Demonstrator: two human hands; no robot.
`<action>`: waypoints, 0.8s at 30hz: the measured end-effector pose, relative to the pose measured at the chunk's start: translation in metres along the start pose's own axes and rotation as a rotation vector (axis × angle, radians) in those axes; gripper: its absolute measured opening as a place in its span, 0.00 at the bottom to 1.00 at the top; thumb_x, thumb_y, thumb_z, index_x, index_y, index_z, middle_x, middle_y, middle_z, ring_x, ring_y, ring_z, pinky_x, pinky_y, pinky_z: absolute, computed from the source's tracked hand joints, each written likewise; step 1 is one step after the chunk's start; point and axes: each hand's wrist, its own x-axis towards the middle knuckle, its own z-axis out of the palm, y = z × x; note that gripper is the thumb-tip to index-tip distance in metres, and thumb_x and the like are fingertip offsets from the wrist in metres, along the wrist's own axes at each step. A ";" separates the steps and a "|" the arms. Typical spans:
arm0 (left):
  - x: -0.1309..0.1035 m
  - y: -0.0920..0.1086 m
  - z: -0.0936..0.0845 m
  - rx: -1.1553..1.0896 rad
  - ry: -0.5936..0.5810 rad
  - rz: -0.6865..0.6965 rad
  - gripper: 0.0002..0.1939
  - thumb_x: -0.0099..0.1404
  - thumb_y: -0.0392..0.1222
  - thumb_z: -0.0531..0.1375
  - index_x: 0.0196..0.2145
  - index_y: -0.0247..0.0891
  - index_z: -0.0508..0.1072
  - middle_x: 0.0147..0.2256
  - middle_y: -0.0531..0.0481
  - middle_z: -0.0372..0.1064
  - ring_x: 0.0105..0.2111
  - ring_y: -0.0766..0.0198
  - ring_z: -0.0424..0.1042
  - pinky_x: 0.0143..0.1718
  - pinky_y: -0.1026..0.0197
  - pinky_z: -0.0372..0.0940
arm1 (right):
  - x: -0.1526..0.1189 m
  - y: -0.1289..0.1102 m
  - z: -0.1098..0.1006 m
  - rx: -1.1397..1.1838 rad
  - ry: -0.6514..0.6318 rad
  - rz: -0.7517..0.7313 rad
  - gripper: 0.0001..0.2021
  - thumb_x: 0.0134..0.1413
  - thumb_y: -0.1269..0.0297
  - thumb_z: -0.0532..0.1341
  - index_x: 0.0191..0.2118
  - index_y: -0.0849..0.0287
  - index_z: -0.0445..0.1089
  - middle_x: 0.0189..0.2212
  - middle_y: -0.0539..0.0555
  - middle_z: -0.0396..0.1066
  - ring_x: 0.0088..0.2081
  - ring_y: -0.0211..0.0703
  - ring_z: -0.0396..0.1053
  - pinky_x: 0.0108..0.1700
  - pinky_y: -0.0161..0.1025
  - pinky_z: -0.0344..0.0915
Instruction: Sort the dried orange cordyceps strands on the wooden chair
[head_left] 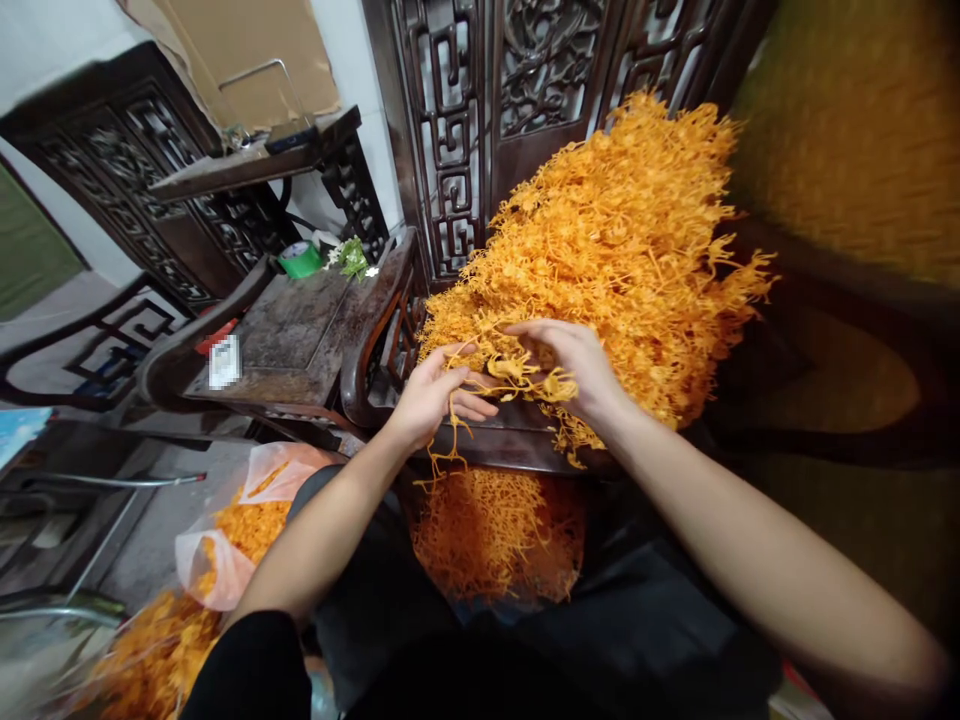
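In front of me, my left hand (435, 395) pinches a thin, branched orange strand between thumb and fingers; its loose ends dangle below the palm. Close by on the right, my right hand (577, 365) curls round the other side of the same tangled orange pieces (517, 370), some of its fingertips hidden behind them. They look like plastic artificial stems, though I cannot make out the exact kind. A tall heap of the same orange pieces (600, 230) rests on the dark wooden seat (510, 435) just behind both hands.
More orange pieces (487, 530) fill a container between my legs. At lower left, a thin plastic bag (277, 470) holds others. A carved wooden side table (292, 330) carries green tape (300, 259) and a leafy sprig (351, 258). Carved chair backs (450, 130) stand behind.
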 end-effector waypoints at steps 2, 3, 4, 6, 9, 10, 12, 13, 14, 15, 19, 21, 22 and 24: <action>0.000 -0.001 0.000 -0.016 -0.004 -0.017 0.28 0.65 0.46 0.63 0.59 0.37 0.61 0.37 0.44 0.80 0.26 0.57 0.82 0.27 0.61 0.75 | 0.001 0.005 0.004 -0.026 -0.014 -0.050 0.18 0.59 0.45 0.62 0.35 0.57 0.78 0.30 0.55 0.71 0.30 0.42 0.66 0.29 0.39 0.63; 0.000 -0.001 0.000 -0.023 -0.008 -0.022 0.26 0.65 0.45 0.63 0.58 0.37 0.62 0.36 0.45 0.80 0.25 0.57 0.81 0.26 0.60 0.75 | 0.001 0.008 0.006 -0.055 -0.021 -0.076 0.22 0.59 0.41 0.62 0.38 0.56 0.78 0.32 0.55 0.72 0.33 0.44 0.68 0.32 0.41 0.65; 0.000 -0.001 0.001 -0.027 -0.014 -0.024 0.25 0.64 0.44 0.62 0.56 0.37 0.62 0.35 0.45 0.80 0.25 0.56 0.81 0.26 0.60 0.75 | 0.002 0.013 0.008 -0.095 -0.031 -0.100 0.24 0.59 0.38 0.62 0.42 0.56 0.77 0.35 0.56 0.73 0.35 0.45 0.70 0.35 0.42 0.67; 0.000 -0.002 0.004 -0.029 -0.028 -0.037 0.23 0.64 0.44 0.61 0.54 0.37 0.62 0.35 0.45 0.79 0.25 0.55 0.81 0.26 0.59 0.75 | 0.002 0.022 0.012 -0.196 -0.059 -0.139 0.25 0.58 0.38 0.63 0.48 0.55 0.75 0.41 0.58 0.76 0.40 0.48 0.73 0.41 0.45 0.70; 0.000 -0.004 0.012 -0.018 -0.035 -0.073 0.20 0.64 0.49 0.61 0.50 0.38 0.62 0.35 0.45 0.79 0.23 0.53 0.81 0.22 0.59 0.73 | -0.001 0.032 0.015 -0.400 -0.108 -0.224 0.24 0.61 0.42 0.63 0.52 0.55 0.74 0.46 0.60 0.77 0.45 0.52 0.75 0.47 0.49 0.70; 0.000 -0.006 0.014 -0.011 -0.028 -0.081 0.20 0.65 0.52 0.60 0.49 0.38 0.62 0.34 0.45 0.79 0.22 0.53 0.80 0.20 0.59 0.72 | -0.004 0.033 0.016 -0.486 -0.126 -0.266 0.23 0.62 0.44 0.62 0.52 0.55 0.73 0.47 0.60 0.77 0.46 0.53 0.75 0.48 0.51 0.70; 0.001 -0.009 0.017 0.017 -0.001 -0.085 0.22 0.68 0.60 0.57 0.46 0.38 0.64 0.32 0.46 0.78 0.19 0.55 0.78 0.17 0.60 0.69 | -0.011 0.031 0.017 -0.646 -0.161 -0.360 0.20 0.65 0.47 0.61 0.53 0.56 0.73 0.47 0.62 0.77 0.47 0.55 0.74 0.50 0.52 0.69; 0.002 -0.011 0.018 0.046 0.013 -0.087 0.24 0.68 0.64 0.55 0.45 0.37 0.65 0.30 0.47 0.77 0.18 0.56 0.76 0.16 0.61 0.67 | -0.014 0.029 0.018 -0.720 -0.179 -0.398 0.19 0.67 0.48 0.59 0.52 0.57 0.72 0.47 0.62 0.76 0.47 0.55 0.74 0.49 0.52 0.68; 0.002 -0.013 0.018 0.090 0.027 -0.085 0.27 0.69 0.66 0.53 0.42 0.37 0.66 0.26 0.47 0.76 0.15 0.58 0.74 0.15 0.62 0.65 | -0.017 0.027 0.018 -0.791 -0.200 -0.425 0.17 0.69 0.50 0.57 0.50 0.57 0.72 0.45 0.62 0.76 0.45 0.54 0.74 0.47 0.50 0.68; 0.003 -0.014 0.019 0.141 0.046 -0.076 0.28 0.70 0.68 0.51 0.39 0.36 0.68 0.23 0.49 0.73 0.13 0.60 0.71 0.13 0.63 0.62 | -0.019 0.025 0.017 -0.863 -0.220 -0.448 0.16 0.70 0.52 0.55 0.47 0.57 0.73 0.42 0.61 0.76 0.42 0.53 0.73 0.44 0.48 0.67; -0.001 -0.011 0.021 0.307 0.132 -0.024 0.30 0.71 0.65 0.50 0.27 0.36 0.70 0.13 0.51 0.65 0.08 0.70 0.59 0.12 0.67 0.50 | -0.016 0.019 0.010 -1.051 -0.194 -0.532 0.17 0.72 0.59 0.50 0.35 0.57 0.71 0.34 0.59 0.74 0.34 0.48 0.68 0.38 0.44 0.61; -0.004 -0.007 0.023 0.274 0.088 -0.085 0.30 0.71 0.63 0.51 0.22 0.37 0.68 0.11 0.51 0.62 0.08 0.71 0.56 0.12 0.68 0.48 | -0.009 0.017 0.004 -1.036 -0.142 -0.571 0.15 0.71 0.61 0.51 0.34 0.58 0.71 0.34 0.59 0.74 0.35 0.48 0.68 0.40 0.44 0.62; -0.005 -0.005 0.024 0.232 0.048 -0.125 0.30 0.71 0.61 0.51 0.20 0.37 0.67 0.09 0.51 0.60 0.08 0.70 0.56 0.12 0.68 0.47 | -0.006 0.016 0.001 -1.016 -0.128 -0.583 0.15 0.71 0.62 0.52 0.34 0.58 0.71 0.33 0.59 0.74 0.35 0.48 0.69 0.41 0.44 0.62; -0.008 -0.001 0.027 0.126 -0.006 -0.155 0.28 0.71 0.59 0.52 0.18 0.39 0.64 0.08 0.53 0.56 0.07 0.70 0.52 0.12 0.68 0.45 | -0.002 0.015 -0.002 -0.979 -0.115 -0.606 0.14 0.70 0.63 0.53 0.33 0.58 0.71 0.32 0.58 0.73 0.35 0.47 0.68 0.41 0.43 0.62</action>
